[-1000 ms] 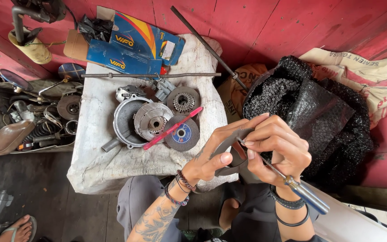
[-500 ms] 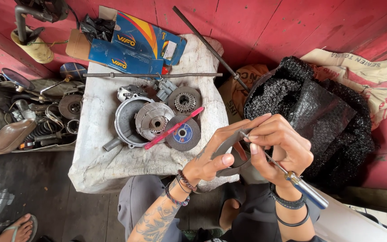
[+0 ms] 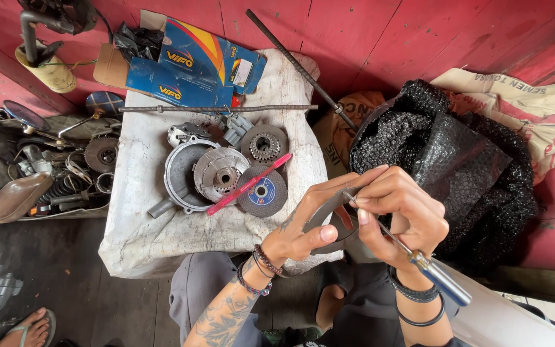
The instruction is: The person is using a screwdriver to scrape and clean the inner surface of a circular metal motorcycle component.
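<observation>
Cloth-covered block (image 3: 162, 238) stood centre-left; clutch housing (image 3: 184, 177), drum (image 3: 221, 173), sprocket gear (image 3: 264, 146), cutting disc (image 3: 263, 191) lay on it, toothbrush (image 3: 248, 184) across disc. Cardboard box (image 3: 181, 71) at far edge, rod (image 3: 220, 108) before it. Bubble wrap (image 3: 451, 167) right. Parts tray (image 3: 40, 173) left. Hands near, right of block.

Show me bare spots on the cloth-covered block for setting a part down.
Free: the white cloth along the near edge below the round grey disc, and the left strip beside the metal housing. Crowded: the centre parts and the far end under the blue cardboard box.
</observation>
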